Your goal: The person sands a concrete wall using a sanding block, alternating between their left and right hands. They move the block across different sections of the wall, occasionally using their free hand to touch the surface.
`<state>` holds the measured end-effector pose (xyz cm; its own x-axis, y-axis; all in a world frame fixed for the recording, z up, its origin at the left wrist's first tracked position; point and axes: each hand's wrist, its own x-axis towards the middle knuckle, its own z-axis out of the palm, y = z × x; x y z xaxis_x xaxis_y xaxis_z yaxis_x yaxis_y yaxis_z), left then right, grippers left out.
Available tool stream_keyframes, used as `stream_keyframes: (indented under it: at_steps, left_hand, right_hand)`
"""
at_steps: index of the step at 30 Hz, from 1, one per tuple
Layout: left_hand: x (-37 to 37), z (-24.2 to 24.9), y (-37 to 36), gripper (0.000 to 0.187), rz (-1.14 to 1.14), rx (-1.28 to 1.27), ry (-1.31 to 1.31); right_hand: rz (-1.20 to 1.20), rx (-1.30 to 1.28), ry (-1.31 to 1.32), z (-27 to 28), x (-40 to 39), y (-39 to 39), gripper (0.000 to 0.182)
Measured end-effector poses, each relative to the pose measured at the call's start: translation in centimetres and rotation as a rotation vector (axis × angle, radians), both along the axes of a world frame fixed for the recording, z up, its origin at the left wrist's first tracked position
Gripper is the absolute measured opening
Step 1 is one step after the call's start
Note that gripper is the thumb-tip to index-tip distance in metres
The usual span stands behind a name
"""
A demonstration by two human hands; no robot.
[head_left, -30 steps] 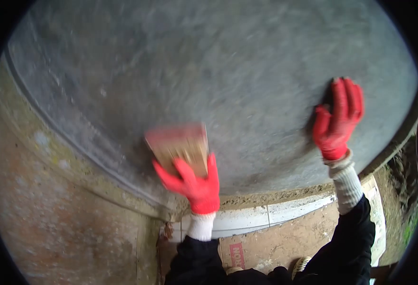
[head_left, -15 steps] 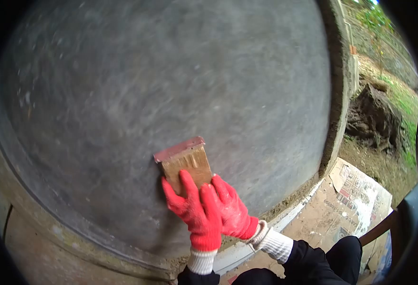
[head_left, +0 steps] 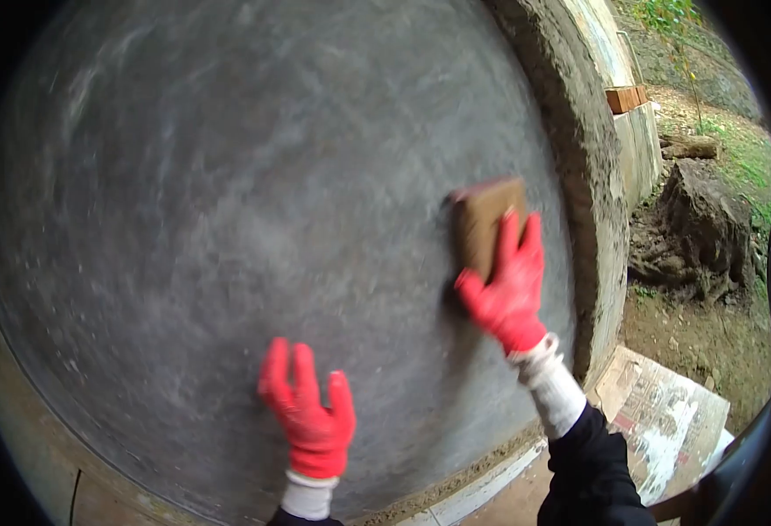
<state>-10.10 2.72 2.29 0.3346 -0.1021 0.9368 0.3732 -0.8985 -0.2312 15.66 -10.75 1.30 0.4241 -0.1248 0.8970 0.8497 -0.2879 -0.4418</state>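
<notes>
My right hand [head_left: 510, 294], in a red glove with a pale knit cuff, grips a sanding block [head_left: 484, 223]. The block is wood with a reddish sheet along its far edge, somewhat blurred, and lies against the smooth dark grey wall surface [head_left: 298, 210]. Thumb and fingers sit on either side of the wood, near the surface's right border. Lower and to the left, my left hand [head_left: 311, 403] wears a matching red glove. Its fingers are spread and hold nothing, close in front of the grey surface.
A rough cement edge [head_left: 583, 158] borders the surface on the right. Beyond it are bricks [head_left: 625, 98] and a tree stump [head_left: 697, 228] on bare soil and grass. Flattened, white-stained cardboard [head_left: 657, 412] lies at lower right. A pale ledge [head_left: 464, 495] runs along the bottom.
My right hand has moved up and right with the sanding block. My left hand has come off the block and shifted left and down. The view has turned slightly right.
</notes>
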Motion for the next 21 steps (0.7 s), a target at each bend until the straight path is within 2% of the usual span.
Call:
stream_keyframes:
  at_steps: [1,2,3,4,5,6,7,8,9,10,12,16,17,18,21]
  left_hand:
    - [0.1,1.6,0.8,0.056,0.008,0.001,0.000]
    - [0.3,3.1,1.5,0.054,0.120,0.114,-0.054]
    - [0.7,4.1,2.0,0.052,0.233,0.228,-0.108]
    - [1.3,4.6,2.3,0.052,0.246,0.231,-0.109]
    - [2.0,4.9,2.8,0.054,0.271,0.232,-0.093]
    - [2.5,5.2,3.2,0.056,0.296,0.233,-0.076]
    - [2.7,5.4,3.6,0.056,0.307,0.234,-0.077]
    - [2.6,5.4,3.7,0.054,0.335,0.286,-0.016]
    - [2.7,5.1,3.5,0.052,0.358,0.326,0.046]
    - [3.1,5.1,3.1,0.052,0.361,0.314,0.052]
    - [3.2,5.8,2.6,0.046,0.489,0.231,0.131]
    - [3.2,5.9,2.4,0.049,0.508,0.225,0.192]
    - [3.1,5.8,2.4,0.049,0.510,0.219,0.197]
    - [3.1,5.8,2.5,0.049,0.512,0.218,0.200]
    - [3.0,5.6,2.9,0.051,0.490,0.230,0.173]
  right_hand:
    - [-0.054,0.079,0.060,1.9,2.9,-0.5,0.087]
    - [-0.071,0.174,0.134,3.5,4.5,-0.8,0.083]
    - [-0.064,0.178,0.086,3.6,4.7,-0.9,0.081]
    - [-0.055,0.186,0.037,3.0,4.3,-0.9,0.080]
    - [-0.025,0.087,-0.069,1.9,2.7,-1.3,0.077]
    - [0.158,0.015,-0.137,0.1,1.0,-1.5,0.073]
    - [0.341,-0.211,-0.241,-2.8,0.0,-1.5,0.067]
    - [0.612,-0.222,-0.305,-6.6,-0.9,-0.6,0.066]
    - [0.541,-0.220,-0.584,-8.0,-0.8,0.2,0.068]
    - [0.548,-0.229,-0.579,-7.4,-0.3,-0.3,0.068]
    - [0.563,-0.253,-0.550,-3.9,1.2,-0.9,0.070]
    - [0.241,0.059,-0.445,13.9,5.5,-3.0,0.072]
    - [0.175,0.064,-0.407,18.0,6.6,-3.4,0.073]
    - [0.107,0.075,-0.371,20.3,7.4,-3.5,0.074]
    - [-0.028,0.072,-0.335,20.6,8.4,-3.0,0.076]
